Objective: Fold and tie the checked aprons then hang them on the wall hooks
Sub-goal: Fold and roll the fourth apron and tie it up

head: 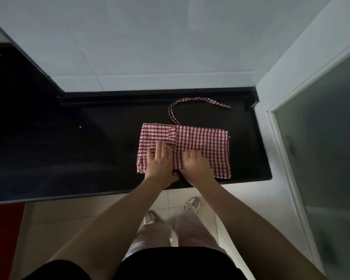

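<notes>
The folded checked apron (200, 144) lies on the dark worktop (89, 158), left hand (160, 162) flat pinning it, right hand (196, 164) curled gripping its near edge to fold, strap (190, 102) trailing free for tying

The person's arms are bare from the upper arm down to the left hand (160, 164) and the right hand (196, 164), with no watch, ring or band showing on either wrist. A black top (176, 263) with short sleeves fills the bottom edge of the view, and below it hang pale, pinkish-white trousers (192, 229). On the feet are white trainers (192, 205) with dark trim lines across the uppers.
</notes>
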A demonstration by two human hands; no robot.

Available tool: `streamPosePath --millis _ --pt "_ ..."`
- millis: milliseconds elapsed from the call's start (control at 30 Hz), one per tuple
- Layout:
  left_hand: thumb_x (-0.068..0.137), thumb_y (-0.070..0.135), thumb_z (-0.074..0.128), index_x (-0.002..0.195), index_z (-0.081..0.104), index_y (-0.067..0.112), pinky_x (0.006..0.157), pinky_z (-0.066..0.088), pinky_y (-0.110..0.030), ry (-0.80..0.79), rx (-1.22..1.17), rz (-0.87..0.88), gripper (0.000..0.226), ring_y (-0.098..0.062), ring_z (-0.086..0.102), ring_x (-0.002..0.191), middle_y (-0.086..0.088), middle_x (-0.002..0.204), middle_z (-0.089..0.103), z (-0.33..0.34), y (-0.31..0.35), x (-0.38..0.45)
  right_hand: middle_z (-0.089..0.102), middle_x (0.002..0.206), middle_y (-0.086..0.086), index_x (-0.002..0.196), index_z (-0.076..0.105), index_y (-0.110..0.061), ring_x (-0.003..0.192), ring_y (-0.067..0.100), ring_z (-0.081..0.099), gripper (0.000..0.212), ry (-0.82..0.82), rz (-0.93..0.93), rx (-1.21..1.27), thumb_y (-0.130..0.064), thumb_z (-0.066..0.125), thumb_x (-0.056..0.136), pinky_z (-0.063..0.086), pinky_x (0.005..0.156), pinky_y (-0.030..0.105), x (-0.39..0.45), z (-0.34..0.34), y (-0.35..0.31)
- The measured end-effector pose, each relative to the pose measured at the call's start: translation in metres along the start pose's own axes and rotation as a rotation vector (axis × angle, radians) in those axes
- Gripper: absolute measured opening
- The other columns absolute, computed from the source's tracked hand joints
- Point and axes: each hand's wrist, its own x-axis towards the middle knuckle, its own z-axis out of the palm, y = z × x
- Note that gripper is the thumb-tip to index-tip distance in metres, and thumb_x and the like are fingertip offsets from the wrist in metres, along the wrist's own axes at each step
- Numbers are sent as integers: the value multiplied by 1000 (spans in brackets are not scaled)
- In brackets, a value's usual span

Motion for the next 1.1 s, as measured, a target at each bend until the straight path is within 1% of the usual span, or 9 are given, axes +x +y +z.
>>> streamPosePath --millis 233,367,467,567,700,800,933,1033,1100 --pt "93 19 62 157 -9 20 121 13 -56 -42 50 93 95 -40 -5 151 -8 165 -11 7 -39 -25 60 126 9 123 57 -12 117 27 58 43 -92 159 108 -15 74 84 54 93 35 -35 -7 13" --pt "91 11 63 153 24 24 119 29 -46 12 -171 53 74 -29 24 148 -2 161 25 -9 -49 -24 63 97 1 105 61 -18 92 18 63 9 -92 345 143 -19 58 97 50 88 30 -43 -30 32" --pt "92 13 60 127 55 28 98 50 -38 9 -398 -54 39 -21 58 114 1 129 58 -39 -56 -19 60 81 -4 90 61 -20 80 18 62 7 -65 346 271 -22 60 96 50 86 35 -28 -59 51" --pt "93 19 58 93 66 24 79 56 -35 62 -559 -151 9 -19 63 85 -1 97 68 -67 -75 -13 65 90 -1 96 65 -17 86 18 62 8 -80 507 547 -19 68 89 49 78 30 -10 -84 71" --pt "86 21 74 77 69 22 66 49 -22 222 -1008 -273 10 -11 64 75 3 77 69 -103 -95 -10 69 96 2 105 68 -11 88 17 65 20 64 776 1068 -13 70 86 47 68 26 3 -116 90" --pt "80 21 81 78 71 19 71 55 -27 186 -1264 -344 10 -13 68 74 -2 80 73 -117 -103 -8 74 98 11 108 70 -5 90 24 71 21 -62 862 1274 -17 65 92 55 76 33 11 -126 101" --pt "94 15 62 98 68 7 75 55 -32 -184 -1346 -350 11 -20 68 82 -12 96 71 -129 -116 -7 75 101 16 107 70 -3 93 29 73 23 -444 805 1169 -21 65 95 57 83 37 14 -144 115" --pt "94 20 64 102 68 5 85 56 -38 -118 -1301 -442 18 -24 67 91 -13 100 70 -120 -117 6 72 109 14 114 67 -8 92 25 71 21 -439 738 1230 -20 59 99 55 70 31 21 -146 117" --pt "92 25 67 102 69 5 94 55 -42 -60 -1256 -488 22 -27 68 94 -14 101 70 -110 -111 15 69 114 11 121 63 -11 95 24 69 24 -374 763 1199 -21 58 100 55 76 34 29 -132 113"
